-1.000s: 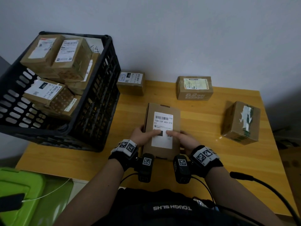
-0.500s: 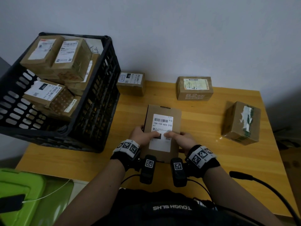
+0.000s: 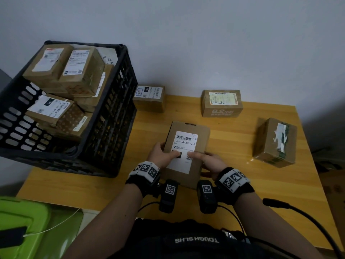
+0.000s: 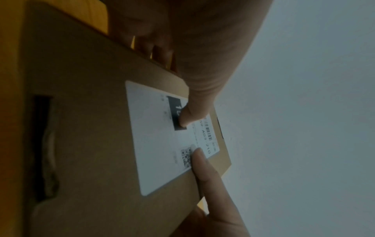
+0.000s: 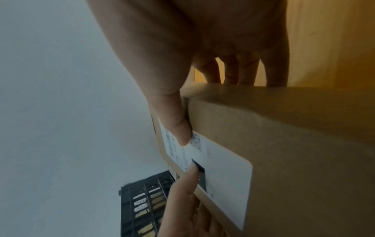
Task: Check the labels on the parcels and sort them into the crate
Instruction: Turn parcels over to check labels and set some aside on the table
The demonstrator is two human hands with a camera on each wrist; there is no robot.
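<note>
We hold the flat parcel [image 3: 188, 146] in both hands over the near middle of the desk [image 3: 233, 146], label side up. Our left hand [image 3: 161, 156] grips its left edge, thumb laid across the black patch of the label [image 3: 183, 152] and fingers curled underneath; our right hand [image 3: 211, 161] clasps the right edge the same way, thumb beside the printed square code. The wrist views confirm it: each thumb presses on the white label and the fingers wrap round the box's edge.

Against the pictures from a second ago, the parcel has come a little nearer to us and our right thumb has slid inward along the label, so that the two thumbs almost meet. The code line 15H-159-A03-210 lies uncovered above them. We judge that the reading of this label is under way or just done, and that the parcel can next go left into the crate [image 3: 104, 128].

Counting outward: one parcel in hand; three more on the desk, one at the far edge just beside the crate [image 3: 149, 98], one at the far edge toward the right [image 3: 222, 103], one tilted near the right edge [image 3: 276, 143]. The single black crate stands on the desk's left end. In it we count at least five parcels; those underneath are too hidden to number. A green bin [image 3: 22, 227] sits below the near left corner.
</note>
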